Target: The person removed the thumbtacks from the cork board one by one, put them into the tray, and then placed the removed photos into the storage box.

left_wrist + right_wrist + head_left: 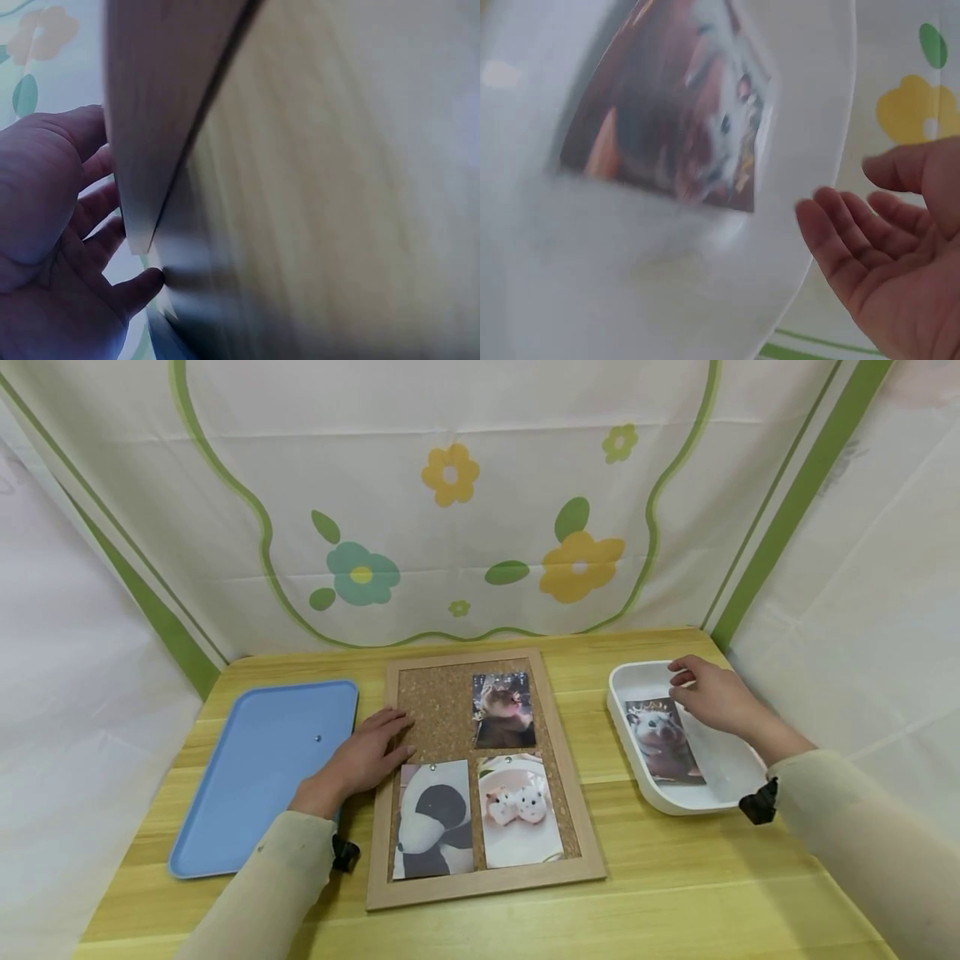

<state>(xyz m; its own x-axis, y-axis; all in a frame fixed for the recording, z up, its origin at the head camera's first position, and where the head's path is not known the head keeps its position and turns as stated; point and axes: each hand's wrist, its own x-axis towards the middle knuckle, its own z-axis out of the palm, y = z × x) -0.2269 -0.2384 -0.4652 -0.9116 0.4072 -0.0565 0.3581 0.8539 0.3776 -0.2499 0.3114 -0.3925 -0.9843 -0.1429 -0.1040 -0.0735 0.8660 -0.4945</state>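
My left hand [367, 750] rests over the left wooden edge of a framed cork board [438, 714], its fingers spread and fairly straight. In the left wrist view its fingertips lie along the frame's side [161, 112]. Three photos are on the board: a dark animal picture [504, 712] at upper right, a black-and-white plush picture [435, 827] at lower left, and a picture of two small white figures [519, 810] at lower right. My right hand [716, 693] hovers over a white tray [622, 727], fingers loosely bent and holding nothing. A hamster photo [663, 743] lies in that tray.
A blue tray [262, 777] sits left of the board with one small silver pushpin [318, 738] in it. Silver pins [432, 767] show at the tops of the two lower photos. A flowered white curtain [480, 552] hangs behind the wooden table [495, 927].
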